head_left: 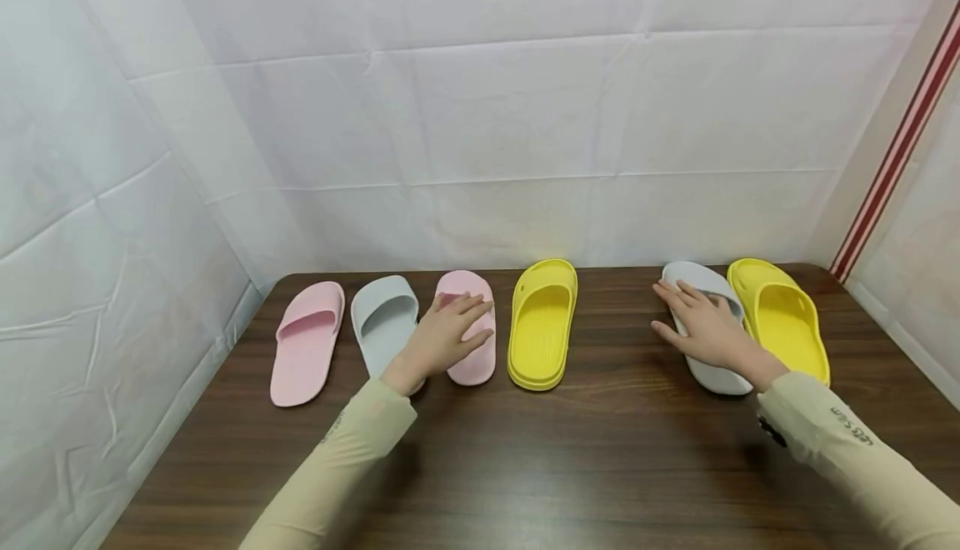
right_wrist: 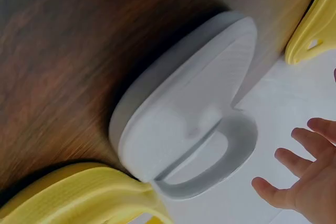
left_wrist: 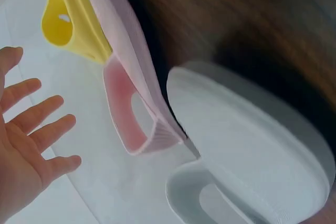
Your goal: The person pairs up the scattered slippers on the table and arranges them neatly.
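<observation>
Though over slippers [head_left: 476, 367] [head_left: 716, 377] in head view, both hands [head_left: 444, 335] [head_left: 705, 329] (loose, empty) off them in wrist views.

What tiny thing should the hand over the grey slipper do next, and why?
I'd guess the right hand should lower and grip the grey slipper under it. It's spread out and holds nothing, and the other grey slipper lies apart, with a pink slipper and a yellow slipper in between.
</observation>
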{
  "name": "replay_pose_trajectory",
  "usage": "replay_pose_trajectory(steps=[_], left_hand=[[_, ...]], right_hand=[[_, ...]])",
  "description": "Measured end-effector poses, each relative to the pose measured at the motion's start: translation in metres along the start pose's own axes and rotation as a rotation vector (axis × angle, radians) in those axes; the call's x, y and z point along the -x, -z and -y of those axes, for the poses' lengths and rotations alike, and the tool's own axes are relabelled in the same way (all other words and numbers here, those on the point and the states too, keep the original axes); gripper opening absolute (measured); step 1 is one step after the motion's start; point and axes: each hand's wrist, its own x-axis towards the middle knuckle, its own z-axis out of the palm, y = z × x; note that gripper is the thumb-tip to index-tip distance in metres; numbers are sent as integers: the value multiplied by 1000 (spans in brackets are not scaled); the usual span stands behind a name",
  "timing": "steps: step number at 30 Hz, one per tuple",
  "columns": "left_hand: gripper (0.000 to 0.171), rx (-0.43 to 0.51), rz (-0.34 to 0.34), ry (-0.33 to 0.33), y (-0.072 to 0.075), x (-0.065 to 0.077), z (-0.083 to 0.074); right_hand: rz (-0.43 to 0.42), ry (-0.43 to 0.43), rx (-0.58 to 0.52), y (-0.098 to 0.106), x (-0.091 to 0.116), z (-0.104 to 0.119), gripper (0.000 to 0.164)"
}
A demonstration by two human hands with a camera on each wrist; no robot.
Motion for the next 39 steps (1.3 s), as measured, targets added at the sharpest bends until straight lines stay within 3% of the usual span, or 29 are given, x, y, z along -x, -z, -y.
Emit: replay_pose_trajectory(steps=[13,21,26,39], left_hand=[[37,20,-76,63,18,1,25],[36,-5,-81,79,31,3,45],[39,39,-47,150,36,8,57],[41,40,-70,274,37,19,92]], right_hand=[[-65,-17,15,5,-7,-24,60],[-18,-45,7,9,-14,-35,60],[4,-56,3,10,-19,-39,59],[76,-111,-18,8,-31,-54,62]])
